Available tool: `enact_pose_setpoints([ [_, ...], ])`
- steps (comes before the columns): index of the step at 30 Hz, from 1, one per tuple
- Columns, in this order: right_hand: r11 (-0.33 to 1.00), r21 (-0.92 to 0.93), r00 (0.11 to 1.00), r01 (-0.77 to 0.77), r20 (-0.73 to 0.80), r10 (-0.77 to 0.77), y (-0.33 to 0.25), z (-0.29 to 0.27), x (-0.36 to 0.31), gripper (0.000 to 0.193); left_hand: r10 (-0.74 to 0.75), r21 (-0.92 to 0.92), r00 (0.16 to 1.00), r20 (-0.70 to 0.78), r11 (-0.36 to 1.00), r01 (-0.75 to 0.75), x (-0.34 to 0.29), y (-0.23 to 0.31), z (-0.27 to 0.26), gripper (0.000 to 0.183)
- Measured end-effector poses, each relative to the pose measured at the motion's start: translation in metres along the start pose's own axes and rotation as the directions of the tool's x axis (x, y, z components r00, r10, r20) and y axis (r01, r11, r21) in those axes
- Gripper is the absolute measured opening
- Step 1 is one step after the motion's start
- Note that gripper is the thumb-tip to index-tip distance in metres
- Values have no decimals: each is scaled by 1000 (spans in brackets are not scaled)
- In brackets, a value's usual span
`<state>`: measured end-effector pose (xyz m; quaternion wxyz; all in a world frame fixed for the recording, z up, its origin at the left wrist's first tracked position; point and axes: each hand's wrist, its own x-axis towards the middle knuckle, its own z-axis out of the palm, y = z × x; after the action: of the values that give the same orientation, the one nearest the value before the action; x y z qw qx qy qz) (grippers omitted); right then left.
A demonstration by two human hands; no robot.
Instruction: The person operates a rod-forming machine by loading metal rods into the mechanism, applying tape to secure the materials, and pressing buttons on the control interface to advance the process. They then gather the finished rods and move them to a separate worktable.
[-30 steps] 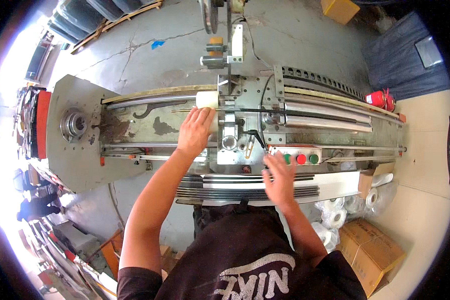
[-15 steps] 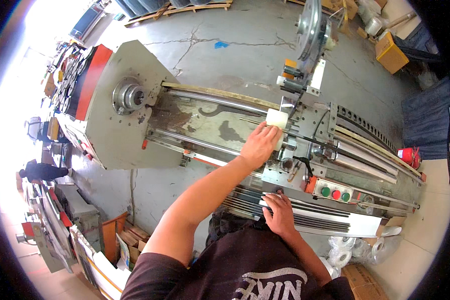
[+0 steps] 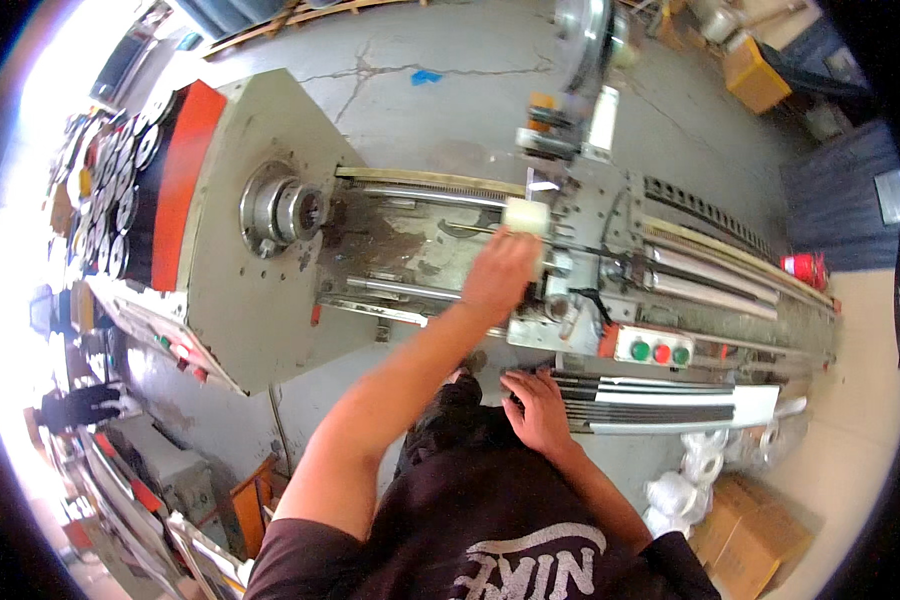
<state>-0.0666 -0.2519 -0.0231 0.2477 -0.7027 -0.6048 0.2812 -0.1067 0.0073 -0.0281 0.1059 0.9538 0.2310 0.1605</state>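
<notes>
My left hand (image 3: 503,268) reaches over the rails of a long metal lathe-like machine. Its bent fingers press round a cream-coloured block (image 3: 526,217) on the machine's sliding carriage (image 3: 535,328). Some finger detail is smeared by motion. Left of the block, a thin rod lies between the rails, pointing toward the round metal chuck (image 3: 307,211). My right hand (image 3: 540,408) is low in front of the carriage, thumb and fingers apart, with nothing visible in it. It is beside the left ends of several long dark strips (image 3: 660,396).
Green and red push buttons sit on a panel (image 3: 653,348) at the carriage's front right. Beyond the carriage rises a large wheel (image 3: 582,45). Cardboard boxes (image 3: 755,530) and clear-wrapped rolls (image 3: 678,495) stand at lower right. The grey headstock (image 3: 220,240) fills the left.
The view has shifted. The carriage, with the cream block and my left hand on it, is now closer to the chuck. My right hand stays low, near the strips' left ends.
</notes>
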Motion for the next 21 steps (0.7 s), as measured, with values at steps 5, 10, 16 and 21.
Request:
enact_pose_setpoints([
  [5, 995, 14, 994, -96, 51, 96, -37, -2, 30, 40, 26, 22, 991, -128, 999, -24, -47, -72, -48, 51],
  [10, 1000, 19, 993, -6, -117, 8, -52, 8, 45, 40, -65, 108, 996, 53, 992, 59, -88, -145, -95, 83],
  [16, 975, -134, 934, 177, -291, -209, -88, -14, 69, 46, -142, 205, 986, 83, 971, 122, -131, -209, -135, 85],
  [21, 925, -380, 993, 12, 110, 32, -58, 33, 87, 58, -121, 139, 991, 63, 984, 112, -132, -221, -142, 83],
])
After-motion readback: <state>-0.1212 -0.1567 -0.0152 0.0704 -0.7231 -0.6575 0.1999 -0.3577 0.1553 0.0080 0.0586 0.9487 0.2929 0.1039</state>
